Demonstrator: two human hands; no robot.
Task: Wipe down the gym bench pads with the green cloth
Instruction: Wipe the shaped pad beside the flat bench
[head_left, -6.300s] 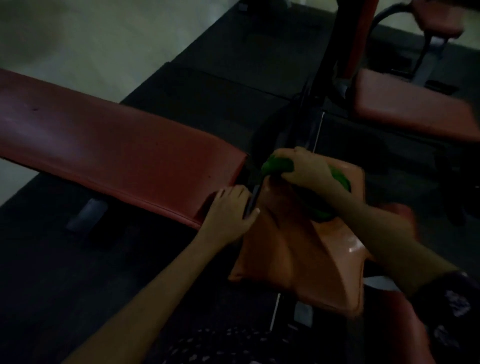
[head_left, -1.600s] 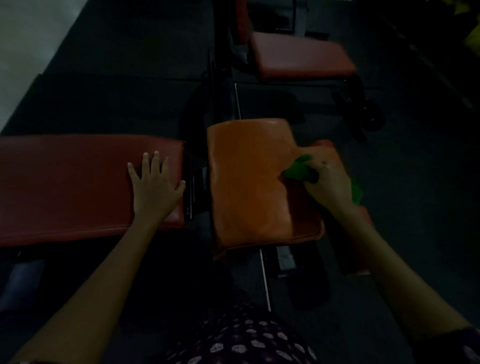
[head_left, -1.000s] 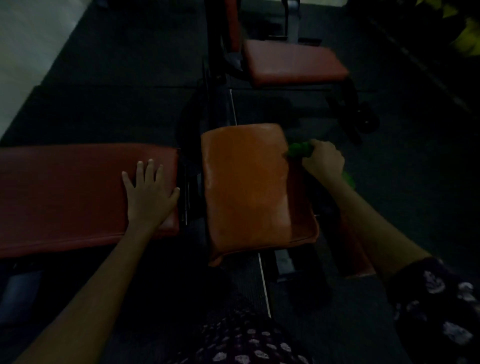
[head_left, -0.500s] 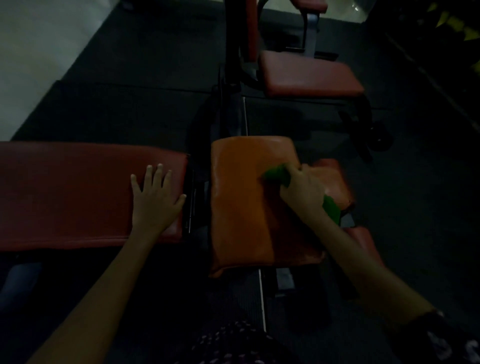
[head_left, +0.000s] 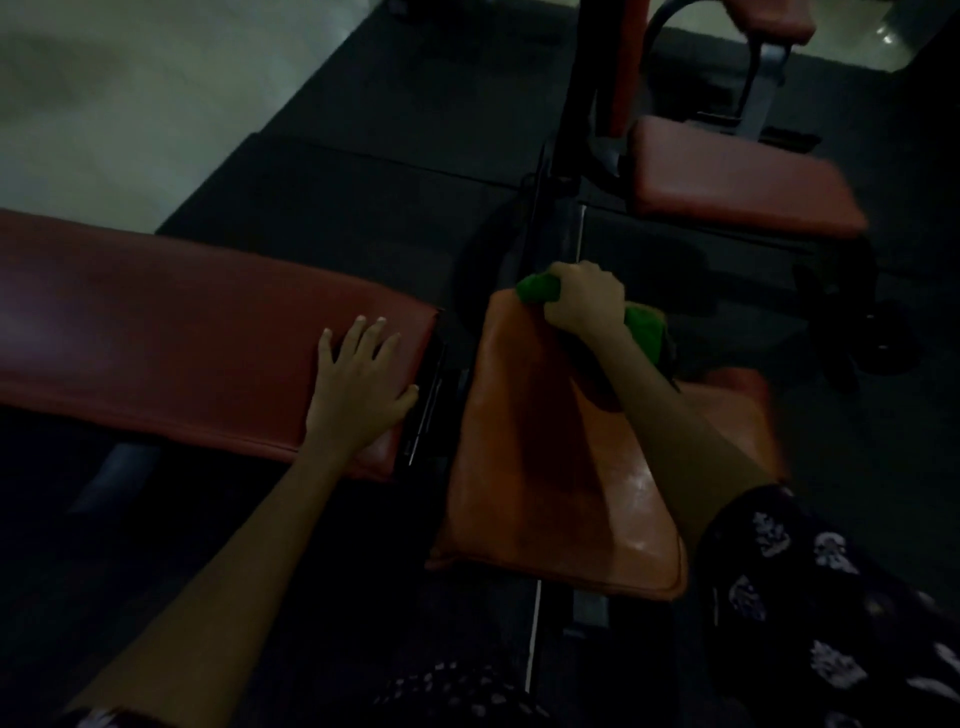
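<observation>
Head view | our right hand (head_left: 584, 304) bunches the green cloth (head_left: 641, 327) in a curled grip at the far edge of the orange seat pad (head_left: 524, 457) | left hand (head_left: 358, 384), fingers spread, rests flat on the long red pad (head_left: 182, 343) | risk: wadded cloth may skip patches or slide off the edge.

Green cloth (head_left: 641, 325) on orange pad (head_left: 540, 467)
</observation>
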